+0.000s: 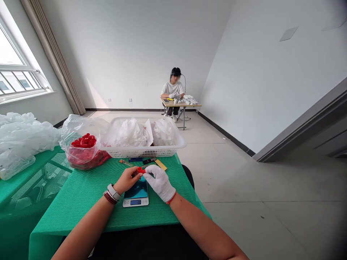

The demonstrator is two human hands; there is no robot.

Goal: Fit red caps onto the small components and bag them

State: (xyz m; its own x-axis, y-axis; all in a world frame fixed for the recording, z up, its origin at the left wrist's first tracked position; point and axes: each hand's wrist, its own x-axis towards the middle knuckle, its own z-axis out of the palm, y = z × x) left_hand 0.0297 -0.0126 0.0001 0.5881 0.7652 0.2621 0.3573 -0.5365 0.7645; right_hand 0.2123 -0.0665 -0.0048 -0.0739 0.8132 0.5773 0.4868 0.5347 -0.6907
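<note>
Small red plastic cap (141, 170) up in the air, pinched from opposite sides between the bare left hand (127, 180) and the right hand (159, 182) in a white knit glove, both hands closed on it, fingertips almost meeting around it. Directly beneath the hands, a flat digital scale (135, 202) with a teal top and a lit blue display, with no contact between cap and scale. On the left wrist, a grey smartwatch (114, 192) and a dark red beaded bracelet (110, 198); on the right wrist, a thin red cord (171, 198). Under it all, a worktop (81, 213) covered in green mesh cloth. Just beyond the scale, a narrow yellow strip (161, 165) and a slim black object (149, 161). Farther along, a white plastic basket (143, 153) holding clear plastic bags, and to its left, a clear plastic bag of red caps (74, 128). Well away across the room, a seated co-worker (173, 88) in a white T-shirt, with gloved hands among white items on a separate light wooden worktop (187, 105).
</note>
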